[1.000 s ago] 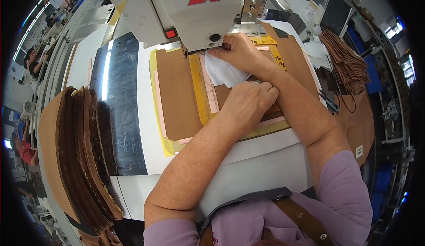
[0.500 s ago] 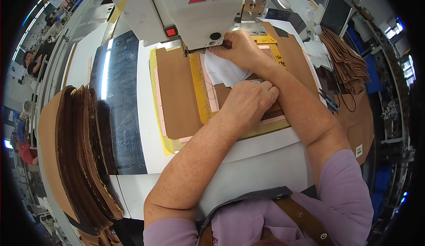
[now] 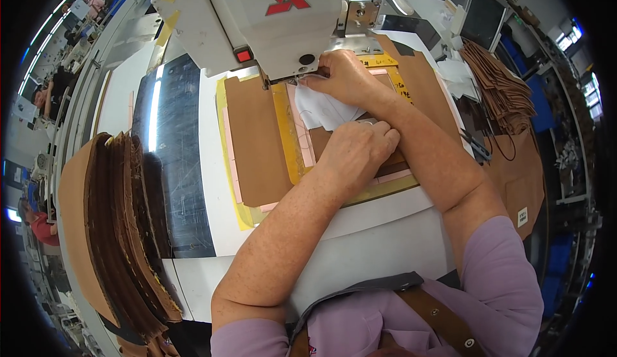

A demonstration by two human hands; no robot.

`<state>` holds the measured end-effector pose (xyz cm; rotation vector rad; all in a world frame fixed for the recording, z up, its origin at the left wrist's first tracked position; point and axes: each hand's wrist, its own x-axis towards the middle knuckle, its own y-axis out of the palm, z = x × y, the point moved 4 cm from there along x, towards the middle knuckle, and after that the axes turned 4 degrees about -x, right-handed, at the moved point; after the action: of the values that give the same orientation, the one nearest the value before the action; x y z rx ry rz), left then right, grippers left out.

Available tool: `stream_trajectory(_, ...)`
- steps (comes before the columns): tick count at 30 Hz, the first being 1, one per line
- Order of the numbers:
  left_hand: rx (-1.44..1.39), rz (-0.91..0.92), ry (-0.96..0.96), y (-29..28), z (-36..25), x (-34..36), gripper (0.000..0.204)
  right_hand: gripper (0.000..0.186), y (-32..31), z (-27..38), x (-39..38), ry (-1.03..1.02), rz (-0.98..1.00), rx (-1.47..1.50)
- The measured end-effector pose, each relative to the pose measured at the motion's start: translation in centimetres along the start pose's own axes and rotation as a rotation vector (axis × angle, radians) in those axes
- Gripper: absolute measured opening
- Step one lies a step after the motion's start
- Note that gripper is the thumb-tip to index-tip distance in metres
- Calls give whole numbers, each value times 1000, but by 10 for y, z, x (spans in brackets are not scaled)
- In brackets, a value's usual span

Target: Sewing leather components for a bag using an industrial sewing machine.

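Beneath the white sewing machine head (image 3: 257, 23), my right hand (image 3: 347, 77) is pinched closed by the needle area. What its fingertips hold is too small to make out. A white cloth (image 3: 328, 107) lies just under those fingertips, over a brown leather panel (image 3: 257, 142) set in a yellow template frame (image 3: 290, 158) with pink strips. My left hand (image 3: 363, 148) is curled closed below the cloth, beside my right forearm. A small bit of metal shows at its fingers, but what they hold is hidden.
A thick stack of brown leather pieces (image 3: 109, 228) stands at the left, by a dark scratched plate (image 3: 183, 177). More folded brown pieces (image 3: 498, 87) and a snips-like tool (image 3: 475, 145) lie at the right, near a monitor (image 3: 483, 16). Other people sit far left.
The view has shifted slightly, so the machine head appears a little further left. My right hand stays at the needle area; my left hand keeps its curl below the cloth.
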<state>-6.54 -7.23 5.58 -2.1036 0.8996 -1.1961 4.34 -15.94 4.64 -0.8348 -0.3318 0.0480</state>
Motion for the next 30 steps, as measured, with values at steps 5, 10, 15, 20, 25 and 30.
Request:
stream_trajectory(5, 29, 15, -2, -3, -2, -2, 11, 26, -6, 9, 2, -22, -115, 228)
stream_trajectory(10, -9, -33, 28, -2, 0, -1, 11, 26, -2, 9, 0, -2, -14, -23)
stream_trajectory(15, 15, -14, 26, -1, -1, -1, 12, 24, -2, -4, 2, -32, -85, 291)
stream_trajectory(20, 8, -22, 28, -3, -2, -1, 11, 17, -2, -3, 0, -86, -36, 31)
stream_trajectory(25, 41, -21, 14, -5, 0, -5, 11, 18, -30, 2, -6, -77, 54, -59)
stream_trajectory(30, 34, -3, 20, -3, -1, -1, 12, 24, -58, -25, -5, 86, 58, 97)
